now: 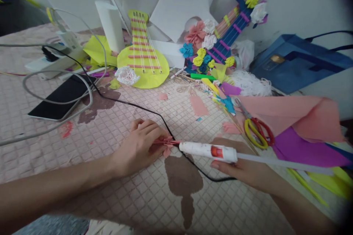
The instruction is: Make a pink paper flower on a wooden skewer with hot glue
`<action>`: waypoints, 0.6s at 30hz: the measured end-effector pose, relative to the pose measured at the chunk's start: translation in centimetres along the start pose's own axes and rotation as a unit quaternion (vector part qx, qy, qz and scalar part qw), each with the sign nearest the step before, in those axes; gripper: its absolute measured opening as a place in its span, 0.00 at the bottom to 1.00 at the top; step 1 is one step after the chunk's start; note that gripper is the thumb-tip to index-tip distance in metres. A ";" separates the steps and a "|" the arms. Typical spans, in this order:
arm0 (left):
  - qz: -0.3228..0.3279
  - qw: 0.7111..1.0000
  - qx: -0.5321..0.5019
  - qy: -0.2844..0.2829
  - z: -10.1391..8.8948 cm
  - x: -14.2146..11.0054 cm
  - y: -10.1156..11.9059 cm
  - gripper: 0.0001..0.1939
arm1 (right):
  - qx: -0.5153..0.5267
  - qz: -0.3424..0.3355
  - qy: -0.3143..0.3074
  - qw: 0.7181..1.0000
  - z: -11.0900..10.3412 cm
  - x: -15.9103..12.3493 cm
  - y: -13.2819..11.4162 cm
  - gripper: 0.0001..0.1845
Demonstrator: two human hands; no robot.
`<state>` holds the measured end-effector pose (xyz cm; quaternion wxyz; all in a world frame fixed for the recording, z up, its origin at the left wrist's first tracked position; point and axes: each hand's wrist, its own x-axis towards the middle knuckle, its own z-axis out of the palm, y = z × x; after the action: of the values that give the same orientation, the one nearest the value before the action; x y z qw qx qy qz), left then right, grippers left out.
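Observation:
My left hand (142,146) is closed around a small bunch of pink crepe paper (167,149), whose ruffled end sticks out to the right of my fingers. In my right hand (242,169) lies a white hot glue gun (197,149), gripped from behind and below. A long clear glue stick (275,162) runs out of its back end to the right. The gun's tip meets the pink paper or sits very close to it; whether they touch I cannot tell. A black cord (138,107) passes beneath the gun and both hands' work area.
Behind stand a yellow paper guitar (143,58) and a blue one (231,40) decorated with paper flowers. Scissors (257,132) lie on pink crepe paper (298,114) at right. A dark tablet (62,97), grey cable and power strip (46,67) are at left. A blue bag (298,62) stands back right.

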<state>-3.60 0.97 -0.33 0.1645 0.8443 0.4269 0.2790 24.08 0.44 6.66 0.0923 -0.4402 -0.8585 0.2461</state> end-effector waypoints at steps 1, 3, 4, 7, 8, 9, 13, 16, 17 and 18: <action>-0.001 1.000 0.001 0.003 0.0 0.0 0.0 0.06 | -0.003 0.003 -0.005 1.000 0.1 0.1 -0.2 0.09; -0.001 1.000 0.000 0.004 0.1 0.0 0.0 0.07 | -0.003 0.004 -0.009 1.000 0.2 0.3 -0.3 0.09; -0.002 1.000 -0.001 0.004 0.1 0.0 0.0 0.07 | -0.002 0.003 -0.012 1.000 0.3 0.4 -0.2 0.09; 0.000 1.000 -0.005 -0.003 0.0 0.0 0.0 0.05 | 0.002 0.005 -0.018 1.000 0.6 0.5 0.2 0.09; 0.001 1.000 -0.006 -0.005 0.0 0.0 0.0 0.05 | 0.004 0.008 -0.020 1.000 0.6 0.5 0.3 0.09; 0.001 1.000 -0.007 -0.006 0.0 0.0 0.0 0.05 | 0.005 0.013 -0.022 1.000 0.5 0.5 0.3 0.08; 0.001 1.000 -0.010 -0.003 0.0 0.1 0.1 0.05 | 0.010 0.025 -0.026 0.999 0.4 0.6 0.2 0.07; 0.000 1.000 -0.009 -0.004 -0.1 0.0 0.1 0.05 | 0.016 0.023 -0.031 0.999 0.5 0.8 0.2 0.06; 0.000 1.000 -0.009 -0.005 -0.1 0.0 0.1 0.05 | 0.019 0.022 -0.032 0.999 0.6 0.9 0.2 0.07; 0.000 1.000 -0.009 -0.005 -0.1 0.0 0.1 0.06 | 0.023 0.024 -0.033 0.999 0.7 1.0 0.3 0.07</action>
<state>-3.59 0.91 -0.26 0.1744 0.8440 0.4236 0.2788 23.43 1.11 5.86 0.0679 -0.4496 -0.8446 0.2826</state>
